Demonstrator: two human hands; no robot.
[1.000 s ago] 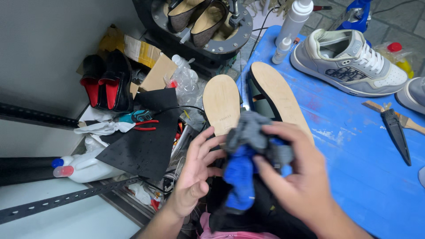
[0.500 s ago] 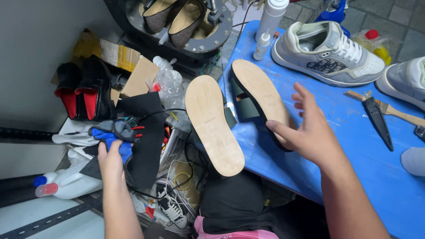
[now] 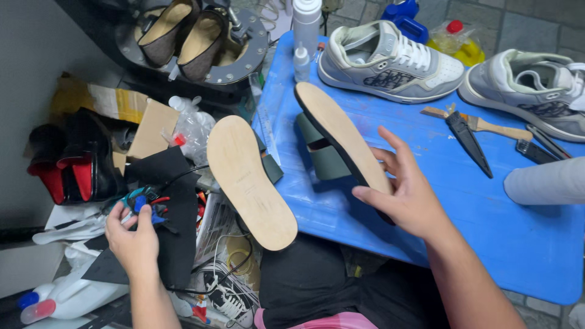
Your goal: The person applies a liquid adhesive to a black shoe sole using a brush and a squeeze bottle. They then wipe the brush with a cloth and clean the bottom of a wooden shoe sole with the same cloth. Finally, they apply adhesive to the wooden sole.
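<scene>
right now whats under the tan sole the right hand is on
Under the tan sole held by the right hand a dark green strap shows, resting on the blue table. The sandal's upper side is covered.

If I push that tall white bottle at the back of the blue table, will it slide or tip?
The white bottle would probably tip rather than slide: it stands upright, tall and narrow. It looks like plastic, so likely light unless full. The small bottle right beside it might get knocked over too.
</scene>
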